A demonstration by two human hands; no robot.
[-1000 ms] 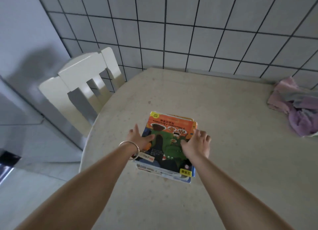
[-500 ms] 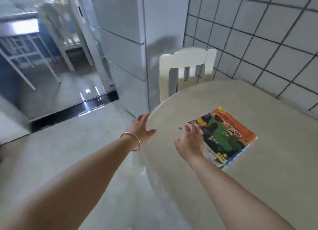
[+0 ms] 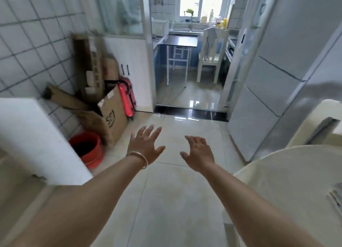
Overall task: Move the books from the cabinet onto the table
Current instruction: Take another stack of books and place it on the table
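Both my hands hang in the air over the tiled floor, fingers spread and holding nothing. My left hand (image 3: 146,147), with a bracelet at the wrist, is left of my right hand (image 3: 199,153). The round cream table (image 3: 288,174) curves in at the lower right, to the right of my right arm. At its far right edge a sliver of the books (image 3: 335,197) shows. A white cabinet (image 3: 31,137) fills the left side; no books are visible on it.
Cardboard boxes (image 3: 109,115), a pink suitcase (image 3: 127,97) and a red bucket (image 3: 88,147) stand along the left wall. A white chair back (image 3: 318,124) is at right beside a grey fridge (image 3: 277,71). Ahead, a doorway opens onto a kitchen with a stool and chair.
Both hands have left the books on the table. The view has swung left from the table toward the floor and the kitchen doorway, so the books are almost out of sight.
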